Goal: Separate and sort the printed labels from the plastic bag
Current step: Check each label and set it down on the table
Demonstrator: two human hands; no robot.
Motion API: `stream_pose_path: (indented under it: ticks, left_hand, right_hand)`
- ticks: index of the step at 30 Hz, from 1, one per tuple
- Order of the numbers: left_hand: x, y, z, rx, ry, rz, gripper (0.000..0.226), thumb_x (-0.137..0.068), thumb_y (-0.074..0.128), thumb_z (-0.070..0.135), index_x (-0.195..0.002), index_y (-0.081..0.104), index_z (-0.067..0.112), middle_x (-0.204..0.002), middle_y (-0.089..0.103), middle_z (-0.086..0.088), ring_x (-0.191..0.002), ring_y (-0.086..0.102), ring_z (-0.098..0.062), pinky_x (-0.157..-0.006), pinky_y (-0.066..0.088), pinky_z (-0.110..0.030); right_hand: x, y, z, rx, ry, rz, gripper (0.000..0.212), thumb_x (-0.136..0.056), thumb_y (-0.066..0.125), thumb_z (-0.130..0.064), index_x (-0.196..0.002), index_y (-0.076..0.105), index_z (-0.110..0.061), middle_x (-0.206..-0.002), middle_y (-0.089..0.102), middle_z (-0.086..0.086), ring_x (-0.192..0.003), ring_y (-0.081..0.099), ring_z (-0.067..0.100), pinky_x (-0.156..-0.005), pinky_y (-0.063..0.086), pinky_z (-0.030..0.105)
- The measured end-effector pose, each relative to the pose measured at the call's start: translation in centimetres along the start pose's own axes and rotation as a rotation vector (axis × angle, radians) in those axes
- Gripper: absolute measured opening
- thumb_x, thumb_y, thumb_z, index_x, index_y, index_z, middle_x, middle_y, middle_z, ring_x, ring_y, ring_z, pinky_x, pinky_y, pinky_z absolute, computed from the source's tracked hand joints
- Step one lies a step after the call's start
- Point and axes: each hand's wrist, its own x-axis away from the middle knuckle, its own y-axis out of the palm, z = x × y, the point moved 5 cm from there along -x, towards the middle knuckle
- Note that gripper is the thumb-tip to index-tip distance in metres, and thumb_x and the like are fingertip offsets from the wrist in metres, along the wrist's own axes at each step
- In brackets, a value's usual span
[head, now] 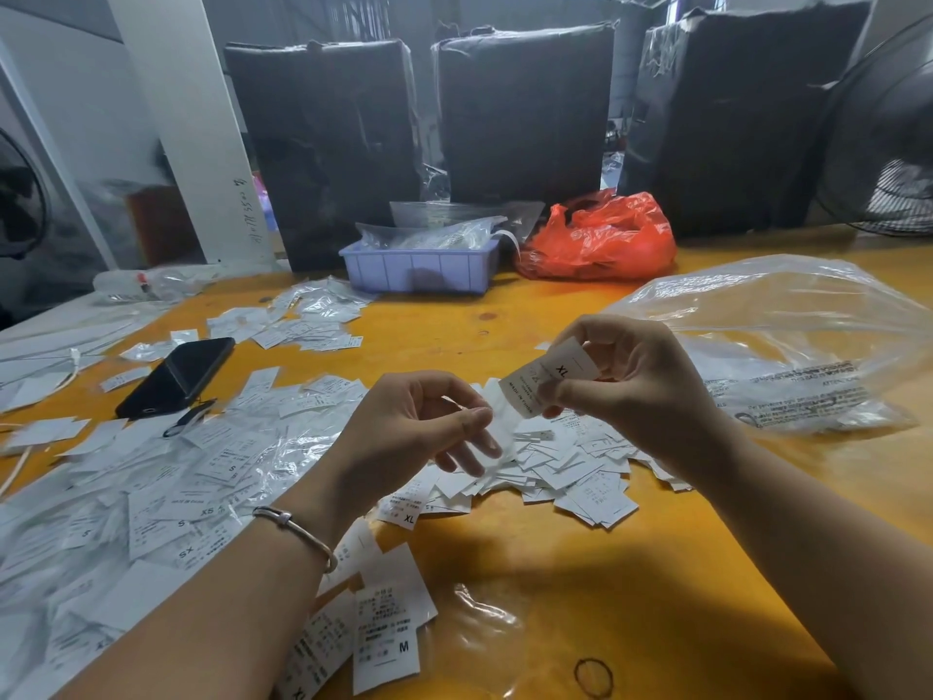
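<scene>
I've got the right hand (631, 381) raised over the table (580, 573), thumb and fingers pinching an XL label (548, 378) by its upper end. The label hangs down and toward the left hand (429, 421), its long axis slanting from upper right to lower left, printed face turned up at me, the XL end high and the free end low. That free end sits just beside my left fingertips (477, 419), so the left hand is the nearer one for whatever gets peeled off or taken next. The left hand is half curled, thumb and forefinger close together near a pale strip; I cannot tell whether they actually pinch it or only touch it.

Directly below both hands lies the loose pile (570, 472), with XL showing on one piece at its near-left edge. Out past my right hand lies the clear bag (787, 346), flat and crumpled. Left of my left wrist spreads a wider heap (151, 497) marked S and XS; an M label (389, 639) lies under my left forearm.

I judge the XL belongs on the pile below, a short drop straight down from the right hand
</scene>
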Motion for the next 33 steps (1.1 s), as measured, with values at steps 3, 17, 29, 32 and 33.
stream_pose_path:
  ticks: [3, 17, 29, 32, 33]
  left_hand:
    - [0.0, 0.0, 0.0, 0.003, -0.005, -0.012, 0.01, -0.088, 0.066, 0.014, -0.091, 0.067, 0.004, -0.079, 0.076, -0.01, -0.066, 0.073, -0.026, -0.053, 0.053, -0.022]
    - [-0.1, -0.7, 0.0, -0.006, 0.11, 0.148, 0.025, -0.069, 0.076, 0.028, -0.084, 0.076, 0.009, -0.086, 0.074, -0.002, -0.086, 0.067, -0.017, -0.075, 0.055, -0.023]
    - [-0.1, 0.6, -0.1, -0.122, 0.079, -0.024, 0.005, -0.081, 0.074, 0.01, -0.086, 0.076, 0.008, -0.074, 0.075, -0.005, -0.063, 0.069, -0.014, -0.056, 0.051, -0.018]
    - [-0.2, 0.2, -0.4, -0.116, 0.072, 0.003, 0.006, -0.081, 0.074, 0.009, -0.085, 0.075, 0.005, -0.074, 0.075, -0.007, -0.065, 0.072, -0.019, -0.059, 0.055, -0.024]
    - [-0.2, 0.1, -0.3, -0.115, 0.08, 0.013, 0.007, -0.08, 0.075, 0.01, -0.084, 0.075, 0.004, -0.074, 0.075, -0.007, -0.066, 0.072, -0.02, -0.059, 0.056, -0.024]
  right_hand:
    - [0.0, 0.1, 0.3, -0.033, 0.023, 0.012, 0.019, -0.074, 0.07, 0.012, -0.089, 0.065, 0.001, -0.074, 0.072, 0.012, -0.058, 0.068, 0.017, -0.051, 0.047, 0.014]
    - [0.3, 2.4, 0.6, 0.242, -0.017, -0.235, 0.02, -0.077, 0.074, -0.027, -0.089, 0.076, -0.011, -0.083, 0.074, -0.002, -0.069, 0.067, 0.015, -0.056, 0.049, 0.031]
    - [0.2, 2.0, 0.4, 0.431, -0.042, -0.199, 0.007, -0.083, 0.071, -0.015, -0.081, 0.076, -0.012, -0.069, 0.07, -0.006, -0.062, 0.063, 0.007, -0.059, 0.048, 0.022]
    - [0.3, -0.1, -0.7, 0.296, -0.104, 0.203, 0.013, -0.084, 0.067, -0.005, -0.09, 0.076, -0.014, -0.079, 0.073, -0.003, -0.068, 0.068, 0.01, -0.063, 0.054, 0.032]
    - [0.4, -0.7, -1.2, 0.223, -0.125, 0.292, 0.021, -0.085, 0.065, -0.002, -0.096, 0.074, -0.017, -0.084, 0.073, -0.003, -0.071, 0.069, 0.009, -0.064, 0.056, 0.031]
